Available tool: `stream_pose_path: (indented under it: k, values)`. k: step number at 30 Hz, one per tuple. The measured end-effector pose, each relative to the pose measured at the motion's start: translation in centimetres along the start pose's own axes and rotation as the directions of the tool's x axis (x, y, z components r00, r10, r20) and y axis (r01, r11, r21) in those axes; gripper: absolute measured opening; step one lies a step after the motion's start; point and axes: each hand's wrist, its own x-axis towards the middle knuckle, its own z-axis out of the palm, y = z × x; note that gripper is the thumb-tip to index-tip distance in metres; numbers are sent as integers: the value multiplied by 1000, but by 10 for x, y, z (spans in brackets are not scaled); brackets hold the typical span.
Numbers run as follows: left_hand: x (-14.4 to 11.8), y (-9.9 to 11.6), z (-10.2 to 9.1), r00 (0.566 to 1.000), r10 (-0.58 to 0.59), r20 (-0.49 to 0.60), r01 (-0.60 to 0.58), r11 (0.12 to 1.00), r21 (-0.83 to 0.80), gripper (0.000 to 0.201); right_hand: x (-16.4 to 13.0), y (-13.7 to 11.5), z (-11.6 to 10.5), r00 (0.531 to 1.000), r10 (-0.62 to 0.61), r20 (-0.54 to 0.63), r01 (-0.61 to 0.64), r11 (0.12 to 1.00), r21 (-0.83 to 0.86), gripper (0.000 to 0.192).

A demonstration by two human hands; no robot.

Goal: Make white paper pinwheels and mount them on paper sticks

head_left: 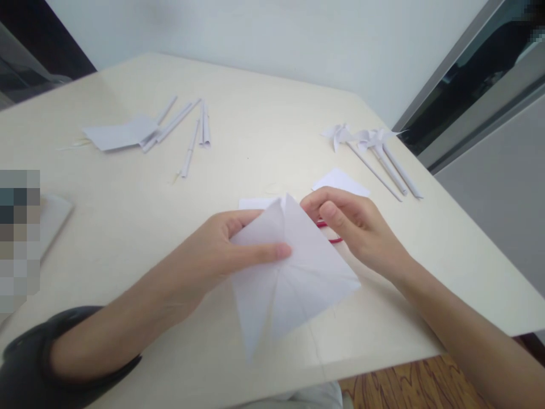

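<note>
Paper lies all over the pale cream bench (264, 136). At the far left a blurred patch covers something beside a flat light-coloured slab (53, 218). Further back on the left, a small stack of white paper squares (119, 134) sits touching a loose scatter of thin rolled white paper sticks (187, 128), with a few fine wooden picks just beside the stack.

Nearer the front edge, the left hand (217, 255), its forearm coming out of a dark sleeve, grips the creased white paper square (293, 278): the thumb presses flat on top near the centre where the fold lines meet, and the other fingers curl behind the sheet's left edge. The sheet is held raised above the bench, tilted, with one corner pointing up and one down toward the person.

The right hand (353, 227) is curled closed, fingertips pinching at the sheet's upper right edge. A thin red item (334, 238) shows just under this hand; what it is cannot be told. Behind it lies another small white paper square (340, 182).

At the right, three finished white paper pinwheels on paper sticks (374, 153) lie side by side.
</note>
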Motion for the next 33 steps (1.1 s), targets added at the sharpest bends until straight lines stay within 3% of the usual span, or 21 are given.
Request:
stream_pose_path:
  k: [2,5,7,11,14,18,24,29,33]
  values:
    - [3,-6,-5,990,93,-110,-91,996,22,24,0,-1,-4,999,44,22,-43,999,-29,32]
    - [5,-10,-10,964,174,-201,-168,985,49,21,1,-1,-7,993,114,42,-113,993,-18,23]
    - [5,-9,-8,967,174,-184,-168,985,50,22,1,1,-7,991,133,14,-133,991,4,18]
    - [5,-2,-1,996,76,-46,-73,996,55,30,2,6,-11,994,88,-59,-86,995,40,15]
    - [6,3,2,995,80,-63,-76,996,56,36,3,8,-15,995,100,7,-100,995,12,13]
    - [8,5,2,993,94,-75,-91,995,37,30,2,8,-10,988,97,124,-84,991,-109,10]
    - [8,-1,2,998,66,-6,-63,982,180,4,0,4,5,993,49,104,-32,987,-155,15]
    - [9,-5,-3,991,129,-43,-118,971,207,5,0,4,4,995,91,39,-88,994,-72,4]
    - [7,-2,-1,987,158,-7,-152,963,221,4,-1,3,7,997,52,57,-49,997,-56,6]
